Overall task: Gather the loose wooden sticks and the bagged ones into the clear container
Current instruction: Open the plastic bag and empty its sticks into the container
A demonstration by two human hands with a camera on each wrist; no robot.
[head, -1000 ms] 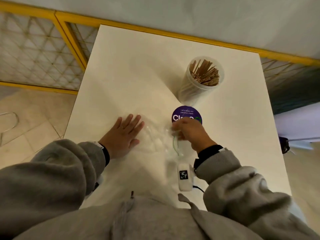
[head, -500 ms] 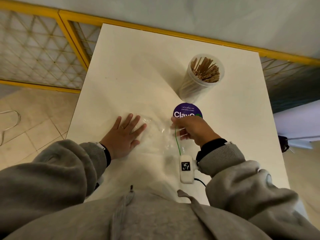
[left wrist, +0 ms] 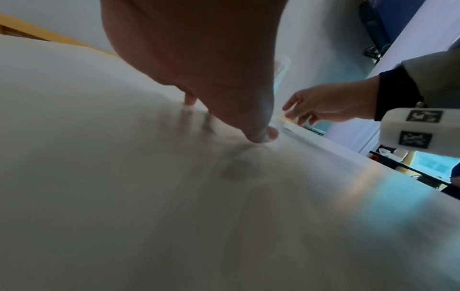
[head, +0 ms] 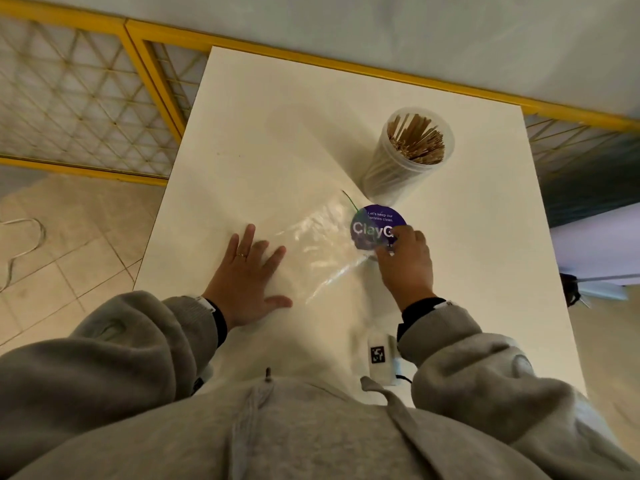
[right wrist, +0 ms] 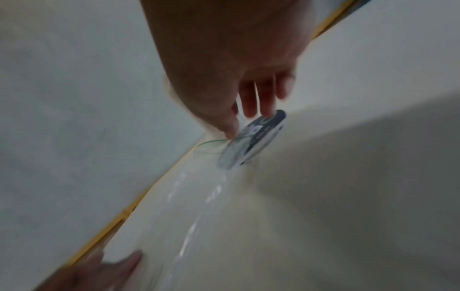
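Note:
The clear container stands upright at the back right of the white table, packed with wooden sticks. A clear plastic bag lies flat between my hands, and I see no sticks in it. My left hand presses flat on its left end with fingers spread. My right hand pinches a round purple lid between thumb and fingers, and the right wrist view shows that lid tilted up off the table. The bag's right end overlaps the lid. A thin green tie sticks out beside it.
A yellow-framed mesh railing runs along the left and far sides of the table. Tiled floor lies to the left. The white wrist camera hangs under my right sleeve near the front edge.
My right hand moved forward from the bag's near end onto the purple lid and tipped it up. The bag now stretches toward the lid, with the green tie on its far side. My left hand stayed flat.

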